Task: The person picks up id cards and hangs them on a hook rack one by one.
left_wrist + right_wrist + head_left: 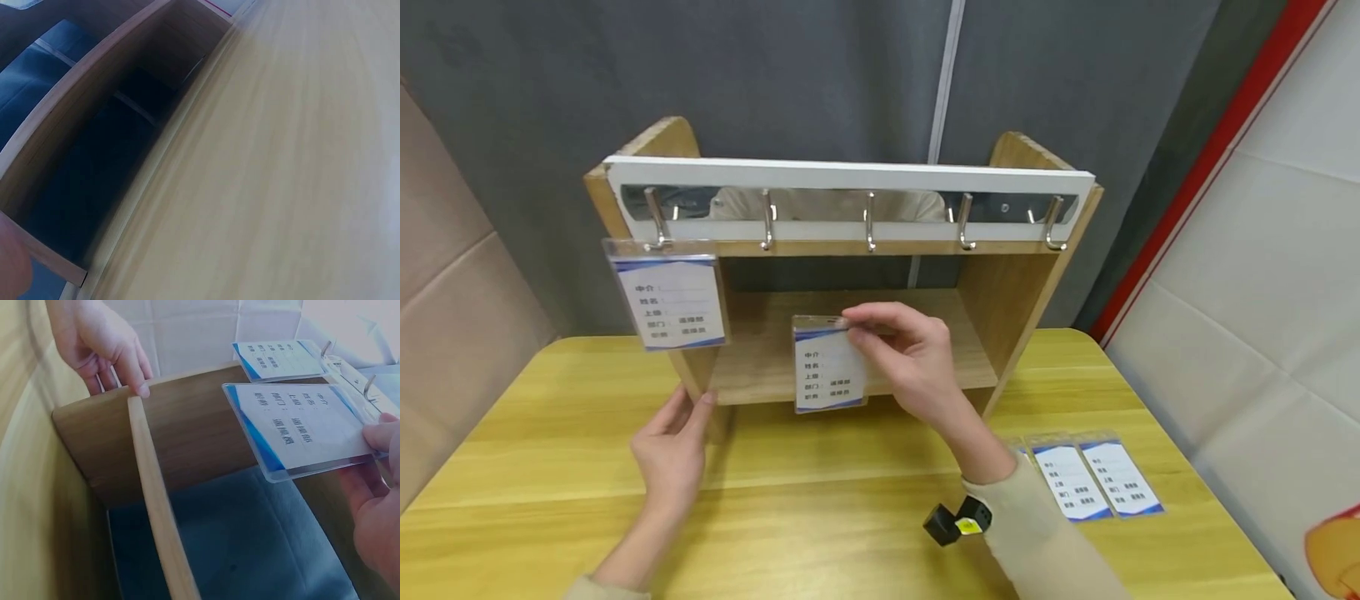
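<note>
My right hand (913,354) pinches a clear-sleeved badge (826,371) at its top right corner between thumb and index finger. This badge hangs in front of the wooden shelf (857,321), below the row of hooks. With its thumb at the front edge, my left hand (670,446) grips the lower part of the shelf's left side panel; the right wrist view shows that same left hand (109,347) at the panel. A second badge (672,304) hangs on the leftmost metal hook (657,218). In the left wrist view only a blurred fingertip (12,262) shows.
A white rail (850,169) with several hooks runs along the shelf's upper front. More badges (1071,482) lie on the yellow wooden table (805,517) at the right, one partly behind my right sleeve (1037,525). A grey partition (805,75) stands behind the shelf.
</note>
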### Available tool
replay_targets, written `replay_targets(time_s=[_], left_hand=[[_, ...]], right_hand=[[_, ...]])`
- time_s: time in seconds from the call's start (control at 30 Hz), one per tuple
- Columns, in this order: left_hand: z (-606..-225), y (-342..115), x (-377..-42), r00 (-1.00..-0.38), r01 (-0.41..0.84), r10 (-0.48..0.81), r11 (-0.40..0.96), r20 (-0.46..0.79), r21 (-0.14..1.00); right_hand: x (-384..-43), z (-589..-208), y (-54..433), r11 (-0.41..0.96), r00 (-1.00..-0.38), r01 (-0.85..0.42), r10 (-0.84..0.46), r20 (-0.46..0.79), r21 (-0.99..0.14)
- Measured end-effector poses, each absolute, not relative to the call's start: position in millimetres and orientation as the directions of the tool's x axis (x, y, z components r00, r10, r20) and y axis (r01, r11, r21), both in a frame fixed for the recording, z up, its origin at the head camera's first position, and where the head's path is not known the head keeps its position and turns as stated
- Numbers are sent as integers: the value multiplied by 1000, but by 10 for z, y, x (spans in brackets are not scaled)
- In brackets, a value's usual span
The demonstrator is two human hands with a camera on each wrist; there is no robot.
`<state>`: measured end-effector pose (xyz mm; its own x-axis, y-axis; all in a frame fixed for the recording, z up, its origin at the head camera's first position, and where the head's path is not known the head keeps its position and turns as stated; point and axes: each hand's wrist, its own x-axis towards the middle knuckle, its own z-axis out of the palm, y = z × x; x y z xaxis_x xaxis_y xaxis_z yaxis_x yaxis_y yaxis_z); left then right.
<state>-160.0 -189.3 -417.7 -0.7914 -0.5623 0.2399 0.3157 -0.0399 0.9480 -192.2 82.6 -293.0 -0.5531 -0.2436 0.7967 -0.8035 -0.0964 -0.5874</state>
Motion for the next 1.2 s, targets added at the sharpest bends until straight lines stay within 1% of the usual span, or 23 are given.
replay_targets(time_s=[0.17, 0.33, 0.53, 0.7, 0.93, 1.03, 1.2], left_hand=[[-4177, -1897, -1592, -797, 303, -557, -33, 234, 952], [-4161, -1901, -1590, -801, 287, -557, -39, 218, 957], [-4153, -1895, -1606, -802, 304, -552, -46, 229, 952], [-4163, -1901, -1602, -801, 308, -549, -39, 237, 951], [-4166, -1906, -1607, -797, 314, -547, -9, 258, 950], [-4171, -1910, -1603, -798, 307, -542, 14, 265, 952], [-4173, -1916, -1601, -797, 296, -541, 36, 268, 954]], right_hand=[[-1952, -2835, 715, -117, -525, -823, -215, 824, -555], [-1964, -2741, 590, -149, -494, -835, -219, 841, -530], [-1965, -2625, 476, -168, -451, -855, -229, 863, -491], [-1993, -2577, 406, -174, -442, -858, -233, 866, -484], [-2004, -2436, 312, -180, -416, -875, -195, 888, -449], [-1991, -2380, 283, -195, -413, -873, -191, 890, -447], [-1951, -2337, 253, -170, -420, -876, -195, 886, -452]])
